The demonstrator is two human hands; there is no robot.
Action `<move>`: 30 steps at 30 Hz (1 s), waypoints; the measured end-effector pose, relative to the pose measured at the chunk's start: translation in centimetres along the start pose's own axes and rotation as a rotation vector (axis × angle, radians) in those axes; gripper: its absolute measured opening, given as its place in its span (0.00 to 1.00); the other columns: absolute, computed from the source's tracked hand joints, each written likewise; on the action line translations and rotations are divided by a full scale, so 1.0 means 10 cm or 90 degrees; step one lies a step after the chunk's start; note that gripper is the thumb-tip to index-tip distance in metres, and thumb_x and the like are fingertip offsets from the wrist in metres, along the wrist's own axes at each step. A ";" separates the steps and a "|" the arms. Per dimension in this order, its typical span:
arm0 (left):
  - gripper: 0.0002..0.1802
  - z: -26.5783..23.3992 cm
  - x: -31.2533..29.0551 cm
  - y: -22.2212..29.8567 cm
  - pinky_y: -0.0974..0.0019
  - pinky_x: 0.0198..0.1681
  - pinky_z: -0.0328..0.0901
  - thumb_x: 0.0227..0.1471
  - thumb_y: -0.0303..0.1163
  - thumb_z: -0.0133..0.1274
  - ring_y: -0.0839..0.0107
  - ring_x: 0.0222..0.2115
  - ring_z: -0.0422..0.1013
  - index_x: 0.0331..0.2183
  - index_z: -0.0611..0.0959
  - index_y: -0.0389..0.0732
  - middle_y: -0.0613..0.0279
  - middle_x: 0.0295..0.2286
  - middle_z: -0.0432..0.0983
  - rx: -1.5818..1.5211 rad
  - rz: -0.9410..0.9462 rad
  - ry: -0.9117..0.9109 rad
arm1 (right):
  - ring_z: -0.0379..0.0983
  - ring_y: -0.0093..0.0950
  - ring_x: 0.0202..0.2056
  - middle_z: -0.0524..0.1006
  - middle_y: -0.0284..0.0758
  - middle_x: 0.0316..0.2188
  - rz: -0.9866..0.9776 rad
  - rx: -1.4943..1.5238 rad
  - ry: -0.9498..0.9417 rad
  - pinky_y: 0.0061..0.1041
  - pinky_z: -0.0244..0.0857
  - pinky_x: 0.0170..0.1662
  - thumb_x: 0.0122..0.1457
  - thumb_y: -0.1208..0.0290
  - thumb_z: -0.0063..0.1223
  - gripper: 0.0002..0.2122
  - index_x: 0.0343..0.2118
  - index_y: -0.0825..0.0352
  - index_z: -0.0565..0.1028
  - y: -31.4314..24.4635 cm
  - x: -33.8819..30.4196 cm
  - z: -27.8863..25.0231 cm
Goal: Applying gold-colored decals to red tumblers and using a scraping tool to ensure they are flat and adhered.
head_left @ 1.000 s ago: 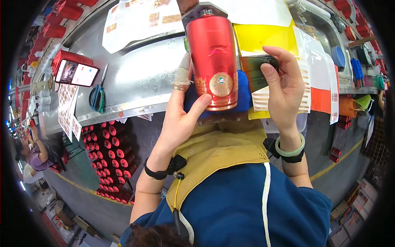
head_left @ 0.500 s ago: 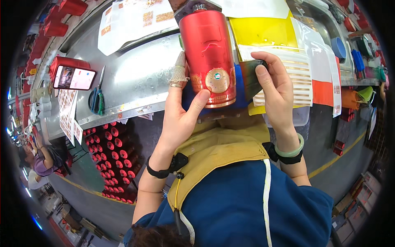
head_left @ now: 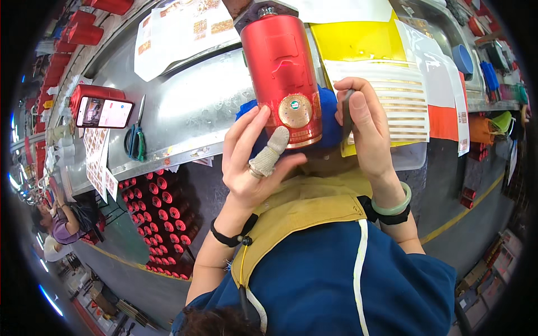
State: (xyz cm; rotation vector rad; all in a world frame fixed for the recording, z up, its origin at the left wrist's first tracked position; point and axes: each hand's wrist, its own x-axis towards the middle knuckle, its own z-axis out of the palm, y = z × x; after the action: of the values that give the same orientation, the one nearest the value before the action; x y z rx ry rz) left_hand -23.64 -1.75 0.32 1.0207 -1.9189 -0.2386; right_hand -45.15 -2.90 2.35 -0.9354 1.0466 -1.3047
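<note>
A red bottle [head_left: 278, 61] with a metallic neck lies with its base towards me, over a blue cloth [head_left: 330, 115]. Near its base sits a round gold label [head_left: 295, 111] with a small green centre, above a gold band. My left hand [head_left: 249, 165] steadies the bottle's lower left: bare fingertips on its side, the finger in a knitted sleeve [head_left: 269, 155] pressing just below the label, the thumb by the base. Right of the bottle, my right hand [head_left: 367, 126] pinches a thin dark flat scraper [head_left: 348, 115], edge-on and apart from the bottle.
White sheets with gold strips [head_left: 392, 106] lie over yellow film [head_left: 358, 42] at the right. Scissors [head_left: 135, 140], a lit phone [head_left: 105, 112] and label sheets [head_left: 96, 159] are at the left of the metal table [head_left: 190, 95]. Stacked red bottles [head_left: 162, 213] stand below; a person [head_left: 64, 224] sits far left.
My left hand has shifted down and turned, its sleeved finger moving from the bottle's side to below the label. My right hand has turned the scraper edge-on.
</note>
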 end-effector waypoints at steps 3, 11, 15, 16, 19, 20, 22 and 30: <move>0.25 0.07 -0.08 -0.08 0.54 0.52 0.74 0.35 0.25 0.76 0.50 0.49 0.77 0.41 0.89 0.38 0.51 0.50 0.80 0.016 0.003 0.045 | 0.56 0.10 0.32 0.63 0.19 0.31 0.003 0.009 -0.042 0.11 0.52 0.36 0.70 0.59 0.56 0.17 0.50 0.67 0.71 0.07 -0.01 -0.06; 0.28 0.01 -0.04 -0.09 0.53 0.64 0.60 0.55 0.34 0.66 0.51 0.62 0.66 0.54 0.80 0.31 0.44 0.60 0.70 -0.251 -0.196 0.066 | 0.57 0.11 0.32 0.63 0.20 0.29 0.058 -0.060 0.031 0.12 0.52 0.36 0.68 0.63 0.60 0.17 0.51 0.68 0.71 -0.05 -0.03 0.13; 0.37 0.14 0.19 0.08 0.55 0.70 0.48 0.65 0.36 0.54 0.59 0.67 0.55 0.68 0.60 0.33 0.48 0.66 0.59 -0.329 -0.380 0.063 | 0.60 0.11 0.33 0.66 0.21 0.30 0.049 -0.080 0.014 0.13 0.55 0.37 0.68 0.63 0.59 0.19 0.54 0.69 0.70 -0.02 -0.03 0.14; 0.39 0.11 0.12 -0.02 0.56 0.70 0.48 0.65 0.33 0.55 0.59 0.67 0.55 0.69 0.58 0.34 0.49 0.66 0.59 -0.345 -0.362 -0.008 | 0.60 0.11 0.33 0.67 0.21 0.30 0.046 -0.092 0.012 0.13 0.56 0.37 0.68 0.63 0.59 0.20 0.55 0.69 0.70 -0.02 -0.03 0.14; 0.41 0.06 0.05 -0.12 0.56 0.70 0.49 0.62 0.29 0.57 0.61 0.66 0.56 0.70 0.57 0.38 0.52 0.65 0.59 -0.439 -0.375 -0.074 | 0.61 0.12 0.33 0.67 0.21 0.30 0.045 -0.109 0.009 0.13 0.56 0.37 0.68 0.63 0.60 0.20 0.57 0.69 0.70 -0.01 -0.03 0.15; 0.41 0.04 0.02 -0.15 0.56 0.70 0.49 0.62 0.28 0.57 0.61 0.66 0.56 0.70 0.57 0.38 0.52 0.66 0.59 -0.443 -0.374 -0.093 | 0.61 0.12 0.33 0.67 0.22 0.30 0.047 -0.114 0.007 0.13 0.56 0.37 0.68 0.63 0.60 0.21 0.57 0.69 0.69 -0.01 -0.04 0.15; 0.41 0.02 0.05 -0.12 0.56 0.70 0.48 0.62 0.27 0.57 0.61 0.67 0.55 0.70 0.58 0.35 0.51 0.66 0.58 -0.492 -0.395 -0.094 | 0.61 0.12 0.33 0.67 0.22 0.30 0.049 -0.113 0.007 0.13 0.57 0.37 0.68 0.63 0.60 0.21 0.57 0.69 0.69 -0.01 -0.03 0.15; 0.39 0.00 0.06 -0.06 0.53 0.62 0.63 0.45 0.31 0.73 0.52 0.59 0.69 0.58 0.76 0.30 0.46 0.60 0.70 -0.067 -0.022 -0.029 | 0.61 0.12 0.33 0.67 0.22 0.31 0.044 -0.099 0.009 0.13 0.57 0.38 0.68 0.64 0.59 0.21 0.57 0.69 0.69 0.03 -0.02 0.13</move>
State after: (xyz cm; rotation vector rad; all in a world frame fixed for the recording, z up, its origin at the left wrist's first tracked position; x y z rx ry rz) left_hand -23.45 -2.59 0.43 0.9866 -1.9094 -0.3810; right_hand -43.81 -2.69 2.49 -0.9991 1.1941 -1.1865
